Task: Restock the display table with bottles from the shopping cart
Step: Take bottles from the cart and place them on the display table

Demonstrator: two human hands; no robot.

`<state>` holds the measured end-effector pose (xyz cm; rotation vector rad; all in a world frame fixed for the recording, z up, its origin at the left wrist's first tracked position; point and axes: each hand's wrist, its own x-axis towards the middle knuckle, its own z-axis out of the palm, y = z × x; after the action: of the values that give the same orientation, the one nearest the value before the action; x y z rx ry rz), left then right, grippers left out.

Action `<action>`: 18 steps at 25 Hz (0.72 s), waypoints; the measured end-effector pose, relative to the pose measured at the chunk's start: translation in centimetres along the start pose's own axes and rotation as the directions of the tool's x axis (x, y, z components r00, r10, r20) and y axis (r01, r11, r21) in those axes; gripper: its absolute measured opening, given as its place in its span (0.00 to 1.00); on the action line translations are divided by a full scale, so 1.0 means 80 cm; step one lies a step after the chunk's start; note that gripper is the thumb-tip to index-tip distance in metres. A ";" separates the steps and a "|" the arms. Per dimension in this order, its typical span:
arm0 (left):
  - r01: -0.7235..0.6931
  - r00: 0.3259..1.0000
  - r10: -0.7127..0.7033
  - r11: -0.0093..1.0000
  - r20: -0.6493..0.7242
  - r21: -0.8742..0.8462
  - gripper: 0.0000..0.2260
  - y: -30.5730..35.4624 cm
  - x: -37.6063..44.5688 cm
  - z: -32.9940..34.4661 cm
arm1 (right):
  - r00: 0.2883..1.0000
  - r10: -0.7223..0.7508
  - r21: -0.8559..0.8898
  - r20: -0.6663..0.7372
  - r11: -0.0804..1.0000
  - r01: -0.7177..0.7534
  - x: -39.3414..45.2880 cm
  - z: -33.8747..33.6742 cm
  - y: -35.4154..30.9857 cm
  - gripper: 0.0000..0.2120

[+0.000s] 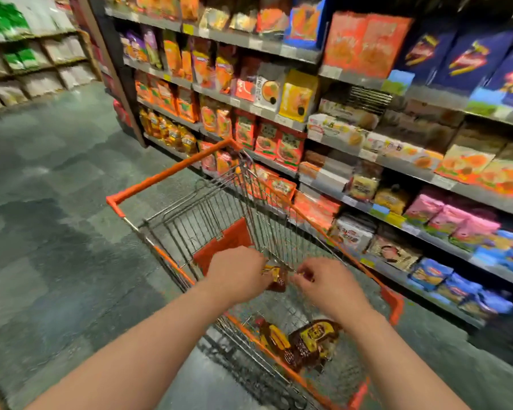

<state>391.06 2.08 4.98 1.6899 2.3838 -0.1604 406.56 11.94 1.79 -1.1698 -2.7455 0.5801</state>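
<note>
Both hands reach forward into the shopping cart, close together but not touching. The left hand has its fingers curled around a dark bottle with a yellow label, holding it above the cart floor. The right hand sits just to the right of that bottle with fingertips bent toward it; whether it actually pinches the bottle or the wire beside it cannot be told through the blur.

The held bottle lies between the two hands, its long axis appearing to run away from the person and slightly down. The left hand has the firmer claim on it.

Nearer the person, below the right forearm, more dark bottles with yellow labels lie on their sides on the cart floor, touching one another. The right arm is nearer to them.

The cart stands in an aisle beside shelves of packaged food. No display table is in view, so judged from this, carrying remains to be done.
</note>
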 end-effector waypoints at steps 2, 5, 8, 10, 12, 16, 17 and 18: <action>-0.057 0.998 0.057 0.998 0.040 0.010 0.19 0.011 0.038 0.016 | 0.997 0.068 -0.006 0.023 0.998 -0.068 0.009 0.007 0.026 0.10; -0.179 0.980 0.172 0.982 0.102 0.056 0.19 0.011 0.096 0.049 | 0.982 0.173 0.015 0.074 0.985 -0.174 0.028 0.031 0.050 0.10; -0.310 0.932 0.295 0.950 0.210 0.040 0.19 -0.003 0.156 0.101 | 0.956 0.263 -0.026 0.127 0.965 -0.261 0.048 0.079 0.067 0.12; -0.414 0.875 0.392 0.910 0.285 0.019 0.18 -0.008 0.191 0.146 | 0.925 0.339 -0.086 0.171 0.940 -0.329 0.060 0.122 0.077 0.13; -0.498 0.808 0.456 0.867 0.372 0.020 0.20 -0.010 0.217 0.189 | 0.891 0.398 -0.100 0.219 0.917 -0.386 0.068 0.164 0.085 0.14; -0.629 0.680 0.553 0.778 0.481 -0.007 0.20 -0.017 0.267 0.290 | 0.818 0.452 -0.141 0.355 0.891 -0.431 0.083 0.260 0.109 0.11; -0.652 0.655 0.568 0.758 0.498 -0.007 0.19 -0.018 0.278 0.312 | 0.806 0.455 -0.160 0.380 0.890 -0.427 0.086 0.281 0.117 0.11; -0.674 0.629 0.580 0.738 0.517 -0.008 0.19 -0.018 0.288 0.333 | 0.795 0.457 -0.171 0.399 0.889 -0.425 0.089 0.299 0.125 0.12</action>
<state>385.36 17.13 -26.39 2.1465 1.3353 -0.6254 402.63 16.09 -24.49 -1.9444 -2.8491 0.8874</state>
